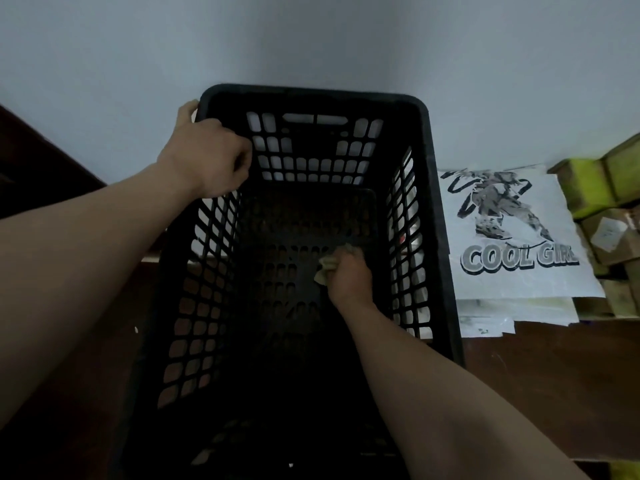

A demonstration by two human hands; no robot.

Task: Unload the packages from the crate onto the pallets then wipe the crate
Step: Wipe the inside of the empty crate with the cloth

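Observation:
A black plastic crate (433, 188) with lattice walls fills the middle of the view, and I look straight down into it. No package lies inside. My left hand (207, 157) grips the crate's far left rim, fingers curled over the edge. My right hand (349, 275) reaches down inside and presses a small pale crumpled cloth (327, 266) against the perforated bottom, towards the right wall. Flat packages (512, 237) in clear wrap, the top one printed "COOL GIRL", lie stacked to the right of the crate.
Yellow-green and brown boxes (602, 202) are piled at the far right behind the flat packages. A pale grey wall (311, 39) rises beyond the crate. Dark brown flooring (554, 375) shows on both sides of the crate.

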